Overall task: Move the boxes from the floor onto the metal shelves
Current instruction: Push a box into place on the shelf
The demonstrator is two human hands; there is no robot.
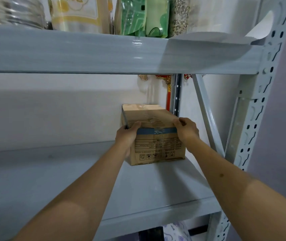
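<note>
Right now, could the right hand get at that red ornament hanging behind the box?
Probably not: the right hand grips the cardboard box, which stands between it and the red ornament on the back wall.

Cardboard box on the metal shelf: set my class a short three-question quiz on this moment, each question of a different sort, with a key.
1. True or false: the cardboard box stands on the top shelf among the bags.
2. Which hands grip the box? A) left only B) right only C) both
3. Fill in: the tape band across the box's near top edge is ____.

Key:
1. False. It rests on the middle shelf, near the right rear upright; the green bag stands on the shelf above.
2. C. The left hand grips its left side, the right hand its right.
3. Blue.
</note>
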